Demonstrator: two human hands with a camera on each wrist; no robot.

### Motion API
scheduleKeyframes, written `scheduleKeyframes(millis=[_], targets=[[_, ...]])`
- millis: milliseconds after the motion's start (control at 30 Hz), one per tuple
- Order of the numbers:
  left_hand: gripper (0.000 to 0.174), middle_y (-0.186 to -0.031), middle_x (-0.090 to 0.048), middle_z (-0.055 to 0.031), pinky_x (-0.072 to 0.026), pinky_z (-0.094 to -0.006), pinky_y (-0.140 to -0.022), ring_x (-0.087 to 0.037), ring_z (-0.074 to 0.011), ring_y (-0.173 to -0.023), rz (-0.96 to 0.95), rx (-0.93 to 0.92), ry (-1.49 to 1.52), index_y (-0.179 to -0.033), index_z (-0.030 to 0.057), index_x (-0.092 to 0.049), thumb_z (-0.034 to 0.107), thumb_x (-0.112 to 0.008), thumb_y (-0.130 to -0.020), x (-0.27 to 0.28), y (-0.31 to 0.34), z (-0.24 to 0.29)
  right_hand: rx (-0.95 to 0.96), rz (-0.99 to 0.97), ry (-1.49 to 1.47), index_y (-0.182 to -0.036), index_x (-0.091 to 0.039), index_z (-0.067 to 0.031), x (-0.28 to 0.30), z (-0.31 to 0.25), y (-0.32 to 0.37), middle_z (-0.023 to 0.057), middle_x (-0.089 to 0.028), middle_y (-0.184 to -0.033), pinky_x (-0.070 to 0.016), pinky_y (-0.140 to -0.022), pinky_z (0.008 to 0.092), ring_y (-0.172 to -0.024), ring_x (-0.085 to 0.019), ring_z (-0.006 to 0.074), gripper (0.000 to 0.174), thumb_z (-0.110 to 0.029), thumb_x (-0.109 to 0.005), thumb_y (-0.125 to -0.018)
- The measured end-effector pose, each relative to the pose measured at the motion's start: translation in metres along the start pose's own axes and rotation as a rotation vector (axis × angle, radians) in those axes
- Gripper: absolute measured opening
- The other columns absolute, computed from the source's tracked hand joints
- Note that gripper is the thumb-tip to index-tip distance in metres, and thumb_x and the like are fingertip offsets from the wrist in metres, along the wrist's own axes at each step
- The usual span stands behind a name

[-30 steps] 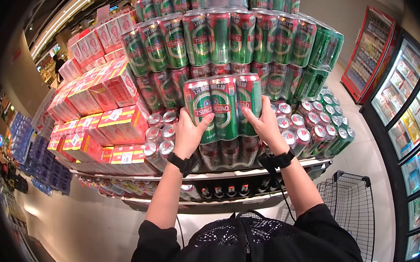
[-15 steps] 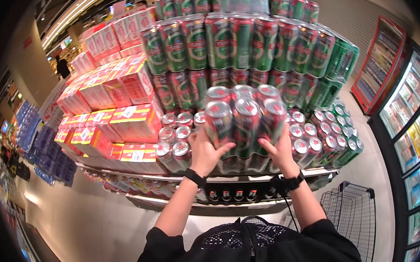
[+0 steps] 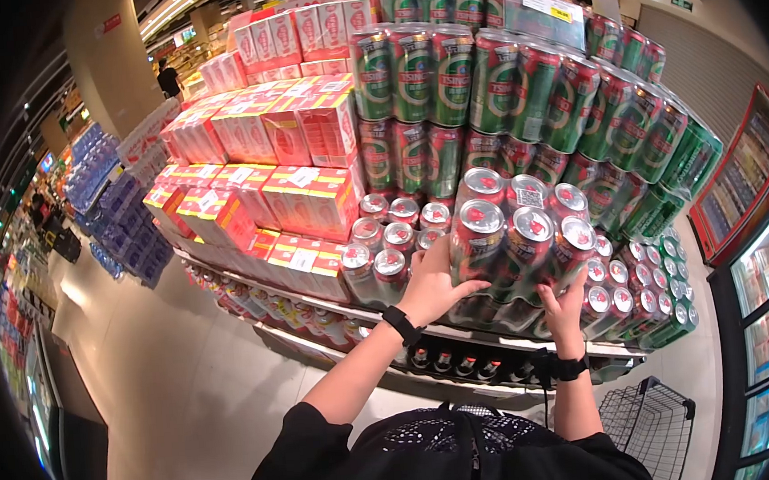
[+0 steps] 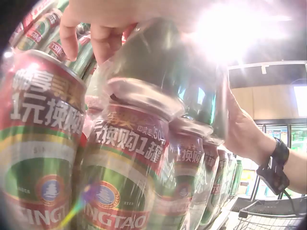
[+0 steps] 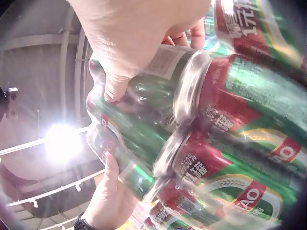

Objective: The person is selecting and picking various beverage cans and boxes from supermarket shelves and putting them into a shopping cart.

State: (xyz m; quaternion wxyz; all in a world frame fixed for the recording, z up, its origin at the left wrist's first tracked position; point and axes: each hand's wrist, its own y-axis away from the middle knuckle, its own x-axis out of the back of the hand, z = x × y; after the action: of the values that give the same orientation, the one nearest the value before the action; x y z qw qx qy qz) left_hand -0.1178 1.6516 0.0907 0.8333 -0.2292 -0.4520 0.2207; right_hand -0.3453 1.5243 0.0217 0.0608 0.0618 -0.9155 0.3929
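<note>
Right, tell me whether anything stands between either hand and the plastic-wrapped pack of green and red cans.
Nothing visible does: the left hand and the right hand hold the wrapped pack of green and red cans from opposite sides. Directly beneath it stand more upright cans in those colours.

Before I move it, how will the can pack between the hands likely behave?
The can pack should move as a fairly stiff block, since clear film binds its cans closely. It is probably heavy for its size, as the cans look unopened. The glossy film may slip, though the left hand and right hand brace it from opposite sides.
</note>
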Motion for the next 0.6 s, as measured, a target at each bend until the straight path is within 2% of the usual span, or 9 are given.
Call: scheduleKeyframes(millis=[100,200,300,333,400,467,533,567,600], targets=[[0.088,-0.125,-0.049,-0.0210,-0.0308,-0.0425,-0.101,-0.046,-0.0363,-0.117,-0.072,-0.002,0.006,-0.132,-0.0033,-0.037,0.051,-0.076,-0.073,0.007,0.000,-0.003,-0.012,0.000,0.016,-0.138,-0.026,0.0042,0.001,0.002,0.001,0.0191,-0.056,-0.119,-0.0460,-0.089,0.0368,-0.101,-0.058,0.0279,0.085,-0.019,-0.078,-0.075],[0.092,-0.128,-0.048,-0.0167,-0.0321,-0.0447,-0.098,-0.048,-0.0332,-0.117,-0.033,-0.082,0.015,-0.135,0.0008,-0.038,0.051,-0.079,-0.070,0.002,-0.001,-0.018,-0.028,0.036,-0.048,-0.138,-0.027,0.0042,-0.002,-0.002,0.001,0.0179,-0.057,-0.117,-0.0455,-0.090,0.0363,-0.101,-0.058,0.0265,0.086,-0.023,-0.079,-0.075],[0.096,-0.130,-0.046,-0.0174,-0.0344,-0.0437,-0.100,-0.046,-0.0327,-0.121,0.037,-0.052,0.212,-0.135,0.0011,-0.037,0.043,-0.086,-0.063,0.007,-0.008,-0.025,0.053,0.145,0.036,-0.138,-0.029,0.0024,-0.006,-0.013,0.000,0.0163,-0.054,-0.119,-0.0431,-0.093,0.0360,-0.105,-0.055,0.0255,0.089,-0.028,-0.082,-0.073],[0.109,-0.134,-0.044,-0.0164,-0.0339,-0.0415,-0.105,-0.043,-0.0300,-0.127,0.079,-0.098,0.446,-0.141,0.0018,-0.031,0.036,-0.091,-0.057,0.001,-0.013,-0.034,0.061,0.149,0.081,-0.137,-0.030,0.0010,-0.004,-0.022,-0.003,0.0160,-0.050,-0.123,-0.0387,-0.098,0.0368,-0.112,-0.050,0.0261,0.091,-0.032,-0.084,-0.071],[0.104,-0.141,-0.040,-0.0154,-0.0285,-0.0392,-0.110,-0.039,-0.0271,-0.132,0.065,-0.173,0.606,-0.147,0.0026,-0.021,0.028,-0.086,-0.069,-0.002,-0.025,-0.051,-0.101,0.097,-0.014,-0.137,-0.030,0.0008,-0.004,-0.040,-0.005,0.0147,-0.043,-0.127,-0.0346,-0.102,0.0366,-0.117,-0.045,0.0258,0.088,-0.027,-0.083,-0.072],[0.092,-0.147,-0.035,-0.0145,-0.0256,-0.0376,-0.112,-0.035,-0.0257,-0.135,-0.181,0.021,0.900,-0.150,0.0035,-0.015,0.027,-0.074,-0.084,0.013,-0.044,-0.055,-0.116,0.149,-0.036,-0.137,-0.028,0.0003,-0.013,-0.039,-0.008,0.0137,-0.040,-0.128,-0.0329,-0.103,0.0356,-0.119,-0.042,0.0247,0.085,-0.020,-0.081,-0.074],[0.074,-0.148,-0.033,-0.0129,-0.0237,-0.0363,-0.112,-0.032,-0.0241,-0.137,-0.305,0.052,1.110,-0.149,0.0031,-0.017,0.028,-0.060,-0.094,0.015,-0.060,-0.045,-0.122,0.131,-0.120,-0.138,-0.027,-0.0004,-0.014,-0.031,-0.008,0.0126,-0.039,-0.128,-0.0327,-0.103,0.0345,-0.119,-0.041,0.0235,0.083,-0.015,-0.079,-0.075],[0.077,-0.148,-0.034,-0.0118,-0.0234,-0.0358,-0.112,-0.032,-0.0226,-0.138,-0.320,0.089,0.949,-0.148,0.0021,-0.020,0.043,-0.057,-0.094,0.012,-0.062,-0.059,-0.107,0.127,-0.190,-0.137,-0.027,-0.0005,-0.015,-0.026,-0.009,0.0120,-0.039,-0.128,-0.0329,-0.103,0.0341,-0.118,-0.041,0.0225,0.082,-0.015,-0.079,-0.075],[0.084,-0.147,-0.036,-0.0113,-0.0236,-0.0351,-0.112,-0.033,-0.0219,-0.137,-0.354,0.038,1.036,-0.148,0.0012,-0.022,0.053,-0.056,-0.091,0.010,-0.069,-0.064,-0.113,0.101,-0.210,-0.137,-0.027,-0.0012,-0.013,-0.032,-0.010,0.0112,-0.038,-0.129,-0.0327,-0.103,0.0342,-0.119,-0.041,0.0216,0.080,-0.013,-0.077,-0.076]])
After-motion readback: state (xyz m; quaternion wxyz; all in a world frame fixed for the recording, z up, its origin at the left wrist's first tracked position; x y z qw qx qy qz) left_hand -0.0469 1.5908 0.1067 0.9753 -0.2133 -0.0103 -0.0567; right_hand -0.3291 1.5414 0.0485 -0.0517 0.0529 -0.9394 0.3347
